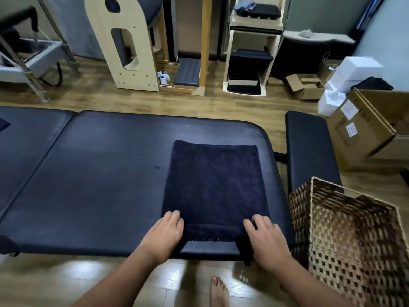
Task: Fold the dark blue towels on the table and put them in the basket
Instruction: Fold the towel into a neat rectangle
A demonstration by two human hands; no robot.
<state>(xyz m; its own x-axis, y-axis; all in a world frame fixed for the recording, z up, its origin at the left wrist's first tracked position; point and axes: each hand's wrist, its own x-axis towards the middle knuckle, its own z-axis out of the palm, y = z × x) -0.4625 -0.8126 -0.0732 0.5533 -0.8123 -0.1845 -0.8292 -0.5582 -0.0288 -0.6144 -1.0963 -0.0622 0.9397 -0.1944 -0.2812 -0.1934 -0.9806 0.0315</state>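
Nearest the camera, a bare foot [218, 291] stands on a glossy wood floor [66, 282]. Two bare forearms reach forward from the bottom edge to a padded dark blue table [93, 173].

The left hand [164, 232] grips the near left corner of a dark blue towel [213, 180], its fingers curled over the cloth. The right hand [264, 237] grips the near right corner in the same way, with the thumb toward the middle. Whether the thumbs sit under the cloth cannot be told.

The towel lies flat on the right end of the table as a tall rectangle, long sides running away from the person. Its near edge sits close to the table's front edge, between the two hands.

Just right of the table, on the floor, stands a woven wicker basket [345, 240], open at the top. Behind it is a separate dark padded section [309, 147].

Farther back, cardboard boxes [363, 129] and white boxes [352, 72] are stacked at the right. Against the far wall stand pale wooden exercise frames [130, 41] and a wooden stand [250, 63] with dark pads.
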